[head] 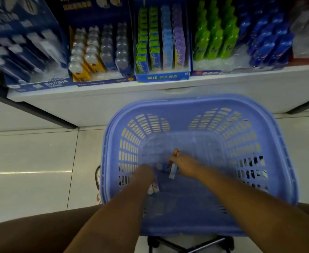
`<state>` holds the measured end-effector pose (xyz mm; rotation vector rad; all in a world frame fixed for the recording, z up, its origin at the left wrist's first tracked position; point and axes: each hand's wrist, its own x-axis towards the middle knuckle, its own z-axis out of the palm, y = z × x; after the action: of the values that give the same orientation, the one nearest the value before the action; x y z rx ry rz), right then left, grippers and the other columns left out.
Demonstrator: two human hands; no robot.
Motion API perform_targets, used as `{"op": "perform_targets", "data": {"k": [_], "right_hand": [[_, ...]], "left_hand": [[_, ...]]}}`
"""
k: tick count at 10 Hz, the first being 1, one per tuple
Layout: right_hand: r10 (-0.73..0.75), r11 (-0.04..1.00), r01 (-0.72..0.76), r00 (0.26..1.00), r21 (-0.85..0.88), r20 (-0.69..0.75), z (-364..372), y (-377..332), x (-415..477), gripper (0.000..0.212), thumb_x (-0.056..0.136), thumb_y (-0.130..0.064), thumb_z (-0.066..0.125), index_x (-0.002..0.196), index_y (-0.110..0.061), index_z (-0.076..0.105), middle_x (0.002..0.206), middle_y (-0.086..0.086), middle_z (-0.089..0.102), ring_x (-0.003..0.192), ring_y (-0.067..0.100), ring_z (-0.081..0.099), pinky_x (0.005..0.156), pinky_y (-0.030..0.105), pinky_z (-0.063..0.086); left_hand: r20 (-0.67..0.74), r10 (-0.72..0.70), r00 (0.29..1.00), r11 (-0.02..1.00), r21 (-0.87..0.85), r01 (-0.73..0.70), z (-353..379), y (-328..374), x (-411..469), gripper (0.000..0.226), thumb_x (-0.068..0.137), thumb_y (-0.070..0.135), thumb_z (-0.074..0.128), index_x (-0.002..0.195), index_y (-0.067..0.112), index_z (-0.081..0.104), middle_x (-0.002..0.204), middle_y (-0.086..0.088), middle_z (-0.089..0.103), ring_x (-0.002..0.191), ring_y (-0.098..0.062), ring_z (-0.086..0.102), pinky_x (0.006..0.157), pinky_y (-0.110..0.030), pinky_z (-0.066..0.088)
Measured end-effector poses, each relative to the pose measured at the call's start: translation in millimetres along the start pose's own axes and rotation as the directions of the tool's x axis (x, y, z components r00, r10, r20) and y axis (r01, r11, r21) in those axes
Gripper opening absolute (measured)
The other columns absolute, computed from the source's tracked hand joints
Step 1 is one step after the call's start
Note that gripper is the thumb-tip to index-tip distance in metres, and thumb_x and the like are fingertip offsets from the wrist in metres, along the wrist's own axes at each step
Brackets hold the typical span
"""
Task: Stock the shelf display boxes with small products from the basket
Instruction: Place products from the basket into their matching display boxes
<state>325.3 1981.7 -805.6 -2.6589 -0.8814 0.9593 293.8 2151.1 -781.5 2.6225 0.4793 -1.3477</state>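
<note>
A pale blue plastic basket (270, 125) stands in front of me below the shelf. Both my hands reach down to its bottom. My left hand (144, 174) grips small purple and white packets (154, 188) that stick out below the fist. My right hand (183, 164) holds a small light blue packet (173, 171), with more small packets (162, 166) lying between the hands. On the shelf above stands a blue display box (162, 77) with rows of green, blue and purple packets.
Other display boxes line the white shelf (150, 99): blue cartons at left, yellow and clear blister packs (97, 52), green bottles (215, 33) and blue bottles (270, 42) at right. Pale floor tiles lie at left. A black stand frame (190, 243) shows under the basket.
</note>
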Motion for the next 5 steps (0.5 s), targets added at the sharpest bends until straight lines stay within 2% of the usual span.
{"op": "perform_targets", "data": {"k": [1, 2, 3, 4, 5], "right_hand": [[0.060, 0.993, -0.057, 0.998, 0.107, -0.030, 8.2, 6.3, 3.4, 0.019, 0.090, -0.026, 0.048, 0.106, -0.017, 0.051, 0.098, 0.016, 0.058, 0.099, 0.033, 0.060, 0.083, 0.042, 0.049], [0.119, 0.972, -0.129, 0.991, 0.194, 0.060, 6.0, 13.9, 2.7, 0.029, 0.090, -0.014, 0.050, 0.118, -0.010, 0.053, 0.119, 0.018, 0.051, 0.115, 0.033, 0.052, 0.094, 0.036, 0.043], [0.171, 0.958, -0.193, 0.978, 0.211, 0.117, -6.5, 24.0, -4.7, 0.031, 0.082, -0.016, 0.065, 0.111, -0.009, 0.059, 0.120, 0.014, 0.058, 0.110, 0.029, 0.056, 0.090, 0.032, 0.043], [0.224, 0.890, -0.251, 0.968, 0.382, 0.114, -27.6, 36.1, -15.6, 0.025, 0.072, -0.014, 0.076, 0.093, -0.011, 0.063, 0.094, 0.011, 0.066, 0.089, 0.026, 0.062, 0.076, 0.033, 0.047], [0.265, 0.737, -0.225, 0.964, 0.637, 0.033, -60.0, 46.1, -26.9, 0.029, 0.067, 0.000, 0.079, 0.091, -0.005, 0.064, 0.080, 0.011, 0.065, 0.074, 0.019, 0.058, 0.067, 0.032, 0.046]], "left_hand": [[-0.013, 0.096, 0.995, 0.995, 0.029, -0.096, 18.8, -4.0, 15.3, 0.031, 0.096, 0.012, 0.046, 0.123, 0.000, 0.054, 0.130, -0.017, 0.054, 0.122, -0.027, 0.050, 0.097, -0.028, 0.037], [-0.057, 0.124, 0.991, 0.992, -0.028, -0.126, 21.9, 0.6, 17.8, 0.036, 0.092, 0.014, 0.053, 0.126, 0.000, 0.051, 0.131, -0.017, 0.051, 0.124, -0.028, 0.048, 0.100, -0.031, 0.036], [-0.021, 0.122, 0.992, 0.988, -0.093, -0.123, 13.9, 4.0, 13.0, 0.037, 0.087, 0.020, 0.063, 0.116, -0.001, 0.059, 0.122, -0.019, 0.059, 0.114, -0.031, 0.055, 0.093, -0.034, 0.043], [0.009, 0.099, 0.995, 0.955, -0.280, -0.093, 6.4, 6.8, 11.5, 0.042, 0.086, 0.031, 0.065, 0.109, -0.004, 0.062, 0.113, -0.022, 0.064, 0.106, -0.032, 0.060, 0.082, -0.035, 0.047], [0.066, 0.090, 0.994, 0.776, -0.630, -0.029, -10.6, 20.6, 3.6, 0.039, 0.092, 0.028, 0.059, 0.093, -0.011, 0.060, 0.102, -0.035, 0.060, 0.097, -0.039, 0.062, 0.086, -0.046, 0.050]]}}
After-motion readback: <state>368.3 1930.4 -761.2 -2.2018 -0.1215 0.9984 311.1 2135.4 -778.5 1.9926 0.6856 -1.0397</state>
